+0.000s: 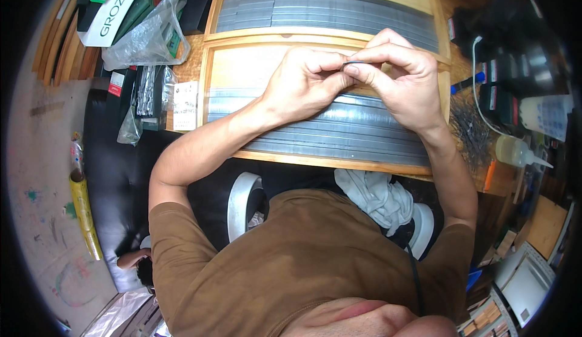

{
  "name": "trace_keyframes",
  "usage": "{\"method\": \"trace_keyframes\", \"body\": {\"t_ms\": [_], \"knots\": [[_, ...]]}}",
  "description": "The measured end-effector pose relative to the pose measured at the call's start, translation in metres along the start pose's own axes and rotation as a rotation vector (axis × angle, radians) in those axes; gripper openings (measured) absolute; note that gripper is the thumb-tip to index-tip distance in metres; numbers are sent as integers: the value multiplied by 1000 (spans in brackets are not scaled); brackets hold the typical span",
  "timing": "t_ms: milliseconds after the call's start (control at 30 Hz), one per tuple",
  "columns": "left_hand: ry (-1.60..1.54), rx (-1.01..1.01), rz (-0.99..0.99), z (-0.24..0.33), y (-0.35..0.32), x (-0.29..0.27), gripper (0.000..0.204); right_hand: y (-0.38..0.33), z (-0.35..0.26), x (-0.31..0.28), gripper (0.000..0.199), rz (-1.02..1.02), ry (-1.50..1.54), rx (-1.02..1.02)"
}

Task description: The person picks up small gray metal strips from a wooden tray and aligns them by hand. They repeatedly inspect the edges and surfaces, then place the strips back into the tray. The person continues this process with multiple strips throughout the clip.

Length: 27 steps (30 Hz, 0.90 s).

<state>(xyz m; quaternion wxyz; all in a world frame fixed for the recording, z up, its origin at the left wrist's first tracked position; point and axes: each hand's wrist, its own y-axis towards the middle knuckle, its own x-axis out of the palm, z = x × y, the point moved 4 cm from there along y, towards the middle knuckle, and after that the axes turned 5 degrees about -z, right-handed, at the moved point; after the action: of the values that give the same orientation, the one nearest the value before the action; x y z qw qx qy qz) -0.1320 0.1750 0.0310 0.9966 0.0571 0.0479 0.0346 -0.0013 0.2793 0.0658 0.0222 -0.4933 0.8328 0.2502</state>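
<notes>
Both hands meet over the nearer wooden tray (221, 70), the left hand (303, 85) and right hand (403, 79) each with fingers pinched together on a thin dark needle-like strip (359, 63), held level between them just above the rows of grey metal strips (339, 131) lying in the tray. The grip looks best kept light and right at the two ends, so the strip stays straight and its middle stays open to view, with both wrists low over the tray so a slip drops it among the rows and not off the surface. A squeeze bottle (515, 151) stands well apart at right.
</notes>
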Motion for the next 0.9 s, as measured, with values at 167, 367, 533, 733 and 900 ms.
{"method": "trace_keyframes", "body": {"t_ms": [167, 367, 533, 733, 900], "knots": [[9, 20, -9, 3, 2, -2, 15, -2, 6, -1, 16, -38, 46, 74], [14, 2, -20, 1, 2, -2, 15, -1, 1, 4, 11, 62, -45, -53], [-11, -30, 20, 4, 4, 2, 14, -4, -4, 5, 11, 112, -199, -150], [135, 7, -4, 9, 8, -4, 13, -3, -10, -6, 16, 137, -150, -167], [190, -58, -50, 12, 9, -6, 13, -4, -16, -8, 19, 44, -341, -312]]}}
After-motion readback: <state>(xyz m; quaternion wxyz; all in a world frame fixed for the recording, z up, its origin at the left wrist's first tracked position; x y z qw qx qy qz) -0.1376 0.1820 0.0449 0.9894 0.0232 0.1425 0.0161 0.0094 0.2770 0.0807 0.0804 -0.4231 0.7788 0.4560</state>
